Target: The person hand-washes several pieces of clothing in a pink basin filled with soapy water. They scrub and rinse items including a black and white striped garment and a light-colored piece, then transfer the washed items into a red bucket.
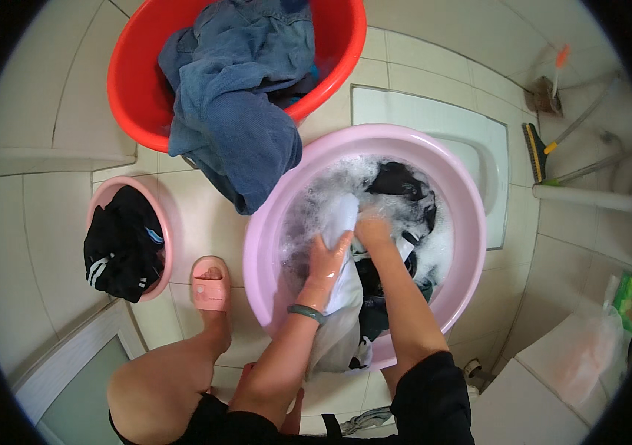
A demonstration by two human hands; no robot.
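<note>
A large pink basin (470, 222) stands in front of me, holding foamy water and dark clothes (396, 181). My left hand (327, 264), wet and with a green bangle at the wrist, holds a white cloth garment (343, 286) that rises from the suds. Its lower part hangs over the basin's near rim. Close on the right of the white cloth, my right hand (372, 229) is bent down at the foam; its fingers are blurred and partly hidden, so its grip cannot be made out.
Blue denim clothing (238, 105) hangs over the rim of a red basin (138, 119). A small pink tub (167, 245) at the left holds black clothes (121, 245). Behind the large basin lies a white squat toilet (430, 105). A floor brush (535, 153) leans at the right wall.
</note>
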